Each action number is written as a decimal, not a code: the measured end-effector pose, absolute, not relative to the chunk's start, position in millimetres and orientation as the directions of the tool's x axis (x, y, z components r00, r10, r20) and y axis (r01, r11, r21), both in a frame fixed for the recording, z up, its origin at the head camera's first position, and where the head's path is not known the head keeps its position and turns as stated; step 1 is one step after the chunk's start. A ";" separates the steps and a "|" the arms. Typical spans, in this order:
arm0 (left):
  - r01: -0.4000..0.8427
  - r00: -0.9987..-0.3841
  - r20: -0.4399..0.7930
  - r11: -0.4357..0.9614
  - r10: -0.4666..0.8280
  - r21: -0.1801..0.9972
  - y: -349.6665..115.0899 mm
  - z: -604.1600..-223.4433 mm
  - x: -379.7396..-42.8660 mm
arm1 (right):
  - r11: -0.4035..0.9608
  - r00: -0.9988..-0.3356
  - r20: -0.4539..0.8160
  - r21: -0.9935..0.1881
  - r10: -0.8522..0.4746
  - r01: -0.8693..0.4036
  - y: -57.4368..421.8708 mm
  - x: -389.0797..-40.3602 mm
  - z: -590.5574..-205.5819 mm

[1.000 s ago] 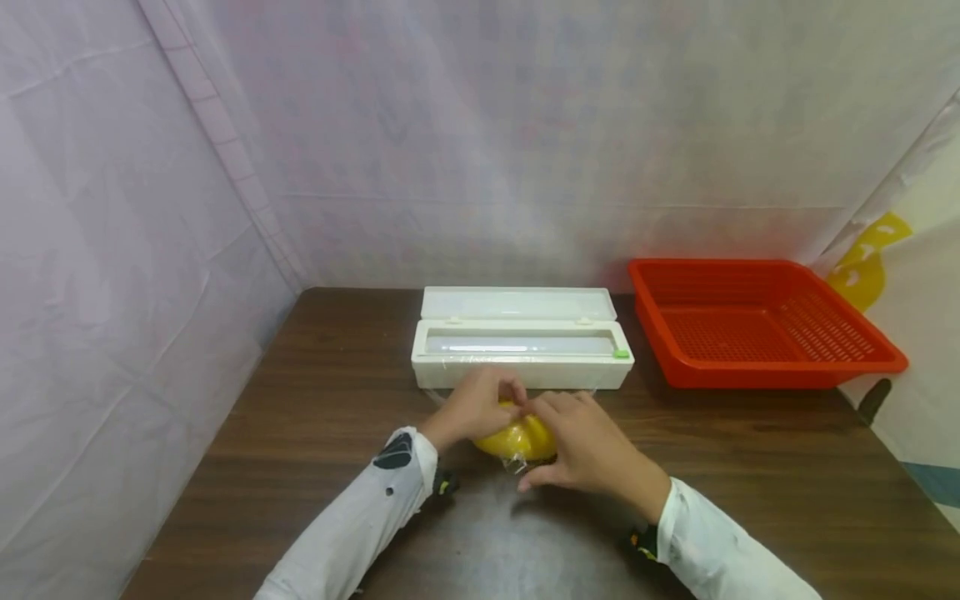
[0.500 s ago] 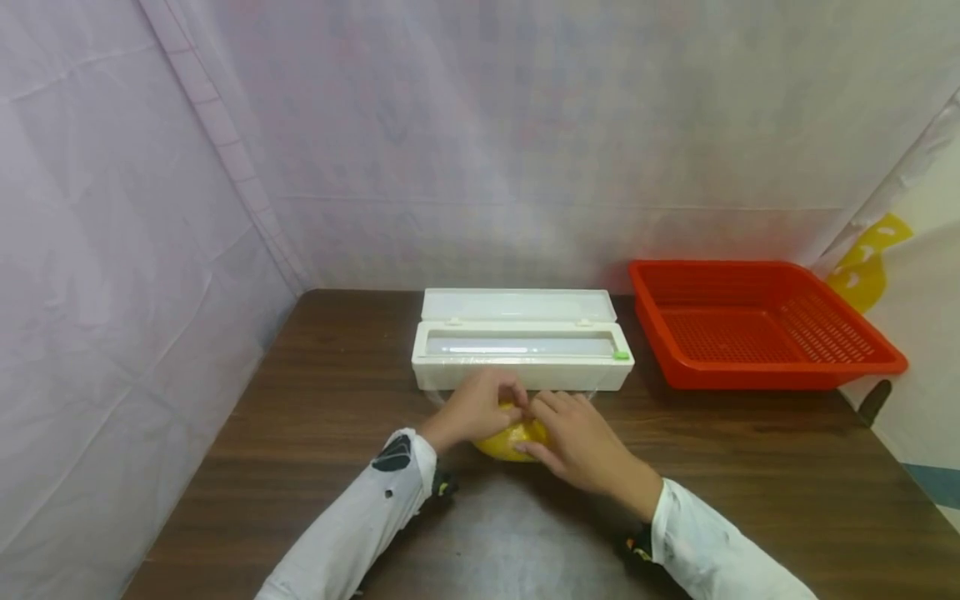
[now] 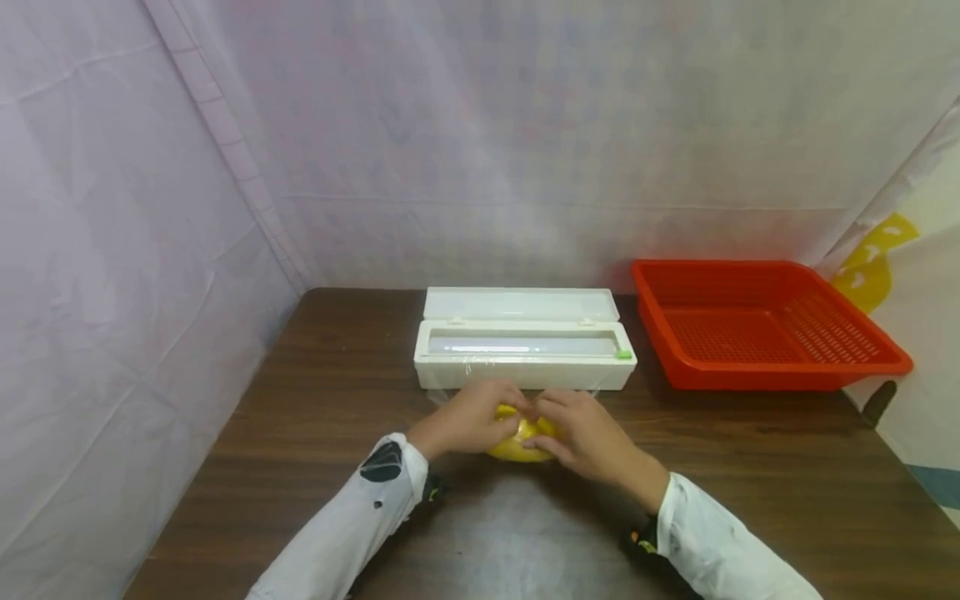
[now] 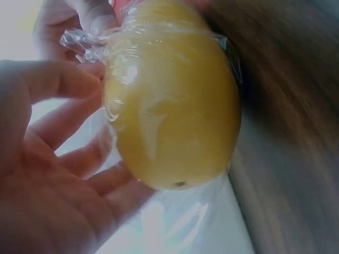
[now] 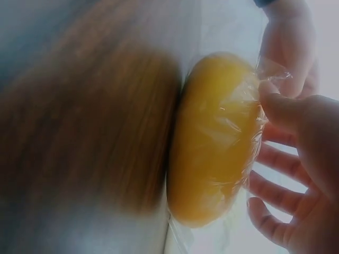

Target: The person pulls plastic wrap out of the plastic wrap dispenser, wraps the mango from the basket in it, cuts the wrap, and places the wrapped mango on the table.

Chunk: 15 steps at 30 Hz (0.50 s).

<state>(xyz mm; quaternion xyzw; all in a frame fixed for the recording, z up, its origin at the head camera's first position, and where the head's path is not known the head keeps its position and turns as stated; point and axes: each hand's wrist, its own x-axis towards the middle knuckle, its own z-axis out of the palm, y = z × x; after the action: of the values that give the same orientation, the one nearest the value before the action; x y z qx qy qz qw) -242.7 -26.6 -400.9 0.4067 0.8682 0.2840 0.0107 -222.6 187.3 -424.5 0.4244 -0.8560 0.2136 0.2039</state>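
Note:
A yellow oval fruit (image 4: 175,106), its kind unclear, lies on the table in clear cling film (image 5: 228,137). The film stretches tight and wrinkled over it, with a loose bunched edge on its upper side. From the left, my left hand (image 3: 472,417) curls its fingers against the fruit and grips film at its top. My right hand (image 3: 592,437) lies opposite, thumb on the wrapped fruit and fingers bent along its far side, holding film. Both hands' fingertips nearly meet above the fruit. Behind them stands the open white cling film dispenser (image 3: 525,375), its roll (image 3: 517,344) showing.
A red plastic basket (image 3: 750,377) stands at the back right of the brown wooden table (image 3: 315,467). White cloth (image 3: 525,150) hangs behind the table and along the left. The dispenser's lid (image 3: 521,303) is tipped back; a green slider (image 3: 623,354) sits at its right end.
My right thumb has come up from the fruit's near edge onto its top. The crumpled film at the near side has gone from sight. My left hand has shifted slightly down over the fruit.

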 end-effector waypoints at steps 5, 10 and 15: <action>0.691 -0.675 0.121 0.568 0.728 0.447 -30.5 -395.9 -232.5 | 0.547 -0.579 0.516 -0.234 -0.631 -0.804 188.8 -224.4 -423.9; 0.744 -0.628 0.130 0.542 0.767 0.392 -34.1 -394.6 -230.0 | 0.545 -0.593 0.515 -0.263 -0.618 -0.796 188.4 -225.0 -424.0; 0.751 -0.626 0.152 0.539 0.765 0.382 -35.3 -394.7 -229.7 | 0.540 -0.592 0.516 -0.268 -0.619 -0.798 187.7 -224.2 -423.6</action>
<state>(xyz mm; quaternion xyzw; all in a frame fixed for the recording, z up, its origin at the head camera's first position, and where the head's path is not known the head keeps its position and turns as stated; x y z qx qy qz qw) -229.7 -35.3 -394.7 0.4320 0.8770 0.2097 0.0165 -224.2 187.7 -423.6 0.4130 -0.8581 0.2440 0.1831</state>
